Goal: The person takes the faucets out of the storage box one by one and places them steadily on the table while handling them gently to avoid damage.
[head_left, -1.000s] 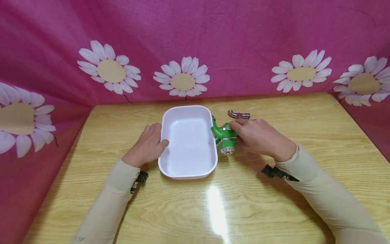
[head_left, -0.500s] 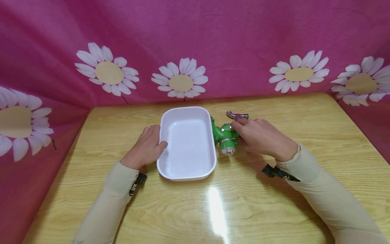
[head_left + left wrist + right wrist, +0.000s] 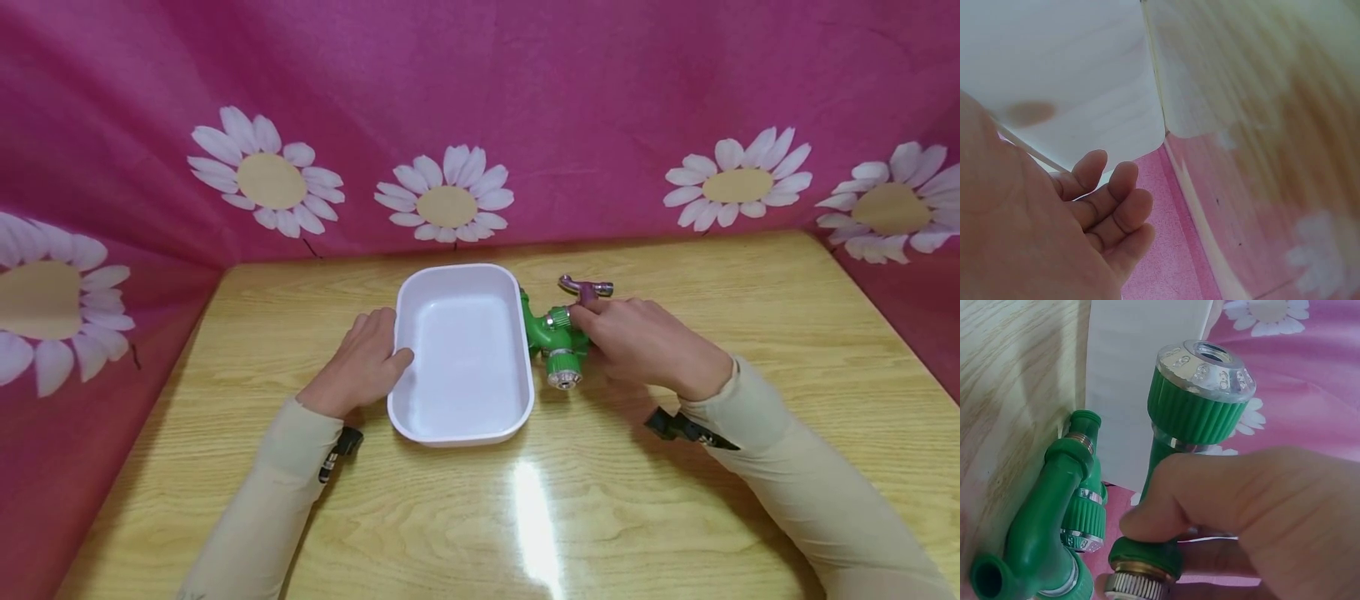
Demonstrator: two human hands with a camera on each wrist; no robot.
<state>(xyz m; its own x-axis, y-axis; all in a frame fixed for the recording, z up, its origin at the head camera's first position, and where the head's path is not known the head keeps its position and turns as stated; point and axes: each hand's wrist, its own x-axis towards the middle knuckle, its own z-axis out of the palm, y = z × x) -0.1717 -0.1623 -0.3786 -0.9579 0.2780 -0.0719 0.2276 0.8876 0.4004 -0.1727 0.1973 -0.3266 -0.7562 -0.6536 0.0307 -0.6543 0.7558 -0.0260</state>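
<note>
My left hand [image 3: 358,362] holds the left rim of a white rectangular basin [image 3: 529,392], its thumb inside the rim. In the left wrist view, the curled fingers [image 3: 1116,209] show outside the basin's wall. My right hand [image 3: 637,337], right of the basin, grips a green plastic tap [image 3: 1196,412] with a ribbed knob and silver face. Beside it in the right wrist view, more green taps [image 3: 1041,500] lie close to the basin. A purple tap [image 3: 587,287] shows just beyond my right hand, its lower part hidden. Part of the green cluster is hidden by my fingers.
Under everything is a light wood table [image 3: 465,517] with a bright reflection near the front. A pink cloth [image 3: 585,100] printed with large white daisies hangs along the back and sides. Small black camera mounts sit on both wrists.
The green tap's silver-faced knob has turned slightly and come a little nearer to me beside the basin. Both hands keep their hold, and the basin stays almost in place.
</note>
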